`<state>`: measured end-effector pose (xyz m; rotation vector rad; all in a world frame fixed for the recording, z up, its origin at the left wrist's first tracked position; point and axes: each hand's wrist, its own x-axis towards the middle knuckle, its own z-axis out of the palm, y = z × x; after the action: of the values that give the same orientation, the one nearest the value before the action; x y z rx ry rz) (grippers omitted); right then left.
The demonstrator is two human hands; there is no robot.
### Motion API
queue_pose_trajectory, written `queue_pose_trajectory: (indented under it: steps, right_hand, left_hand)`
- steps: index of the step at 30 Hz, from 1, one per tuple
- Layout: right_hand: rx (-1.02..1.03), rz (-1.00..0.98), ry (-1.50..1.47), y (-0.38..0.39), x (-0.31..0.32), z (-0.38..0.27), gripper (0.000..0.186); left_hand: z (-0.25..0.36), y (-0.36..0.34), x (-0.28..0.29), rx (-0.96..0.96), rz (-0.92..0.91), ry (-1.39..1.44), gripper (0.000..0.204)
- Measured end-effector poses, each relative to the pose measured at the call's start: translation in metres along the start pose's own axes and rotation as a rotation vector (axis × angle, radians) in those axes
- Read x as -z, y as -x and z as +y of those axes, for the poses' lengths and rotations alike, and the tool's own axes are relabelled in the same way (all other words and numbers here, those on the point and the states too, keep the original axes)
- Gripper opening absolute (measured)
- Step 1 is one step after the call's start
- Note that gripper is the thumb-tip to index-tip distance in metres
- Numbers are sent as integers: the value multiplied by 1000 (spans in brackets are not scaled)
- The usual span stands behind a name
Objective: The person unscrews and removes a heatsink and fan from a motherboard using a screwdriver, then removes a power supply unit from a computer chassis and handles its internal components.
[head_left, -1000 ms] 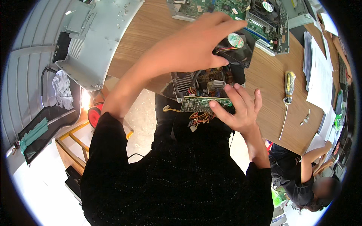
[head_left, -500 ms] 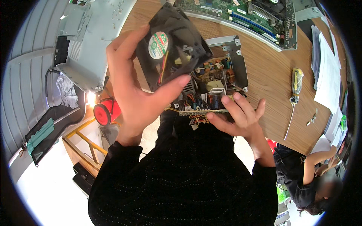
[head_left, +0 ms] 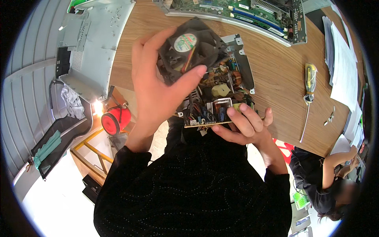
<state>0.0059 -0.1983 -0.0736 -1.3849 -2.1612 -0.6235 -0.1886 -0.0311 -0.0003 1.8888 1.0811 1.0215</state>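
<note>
A black square cooling fan (head_left: 203,49) with a round white and green label is gripped at its edges by my left hand (head_left: 156,87), thumb on the near side. Red and yellow wires run from its hub. It sits over the left part of an opened computer power supply (head_left: 221,81), hiding what lies beneath. Coils, capacitors and a circuit board show inside the metal casing. My right hand (head_left: 250,126) grips the near right edge of that circuit board, thumb below and fingers above. Whether the fan touches the casing I cannot tell.
On the wooden table (head_left: 276,75), a screwdriver (head_left: 310,93) with a yellow and clear handle lies right, near small loose pieces (head_left: 329,118). Papers (head_left: 341,71) line the right edge. A green motherboard (head_left: 225,12) is at the back, a metal panel (head_left: 94,51) left. A person (head_left: 325,177) sits lower right.
My left hand has moved the fan right and lower, closer over the power supply. The right hand keeps its grip on the board edge. The whole view has shifted slightly.
</note>
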Motion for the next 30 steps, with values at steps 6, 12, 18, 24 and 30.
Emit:
queue_pose_trajectory:
  steps: [6,12,18,24,30]
  right_hand:
    - [-5,17,-11,-4,-2,0,51]
    - [-25,12,-25,-5,-1,-3,48]
    - [-19,-6,-32,-5,0,-3,48]
    - [2,7,-7,-4,-1,1,44]
    - [-54,80,-6,-7,-5,-6,47]
  left_hand:
    - [-11,5,2,-27,0,30,71]
    - [-11,5,6,-159,25,195,73]
    - [8,-17,25,-432,-303,-63,67]
    - [27,-27,9,-349,-639,-203,57]
    - [26,-29,10,-430,-636,-328,58]
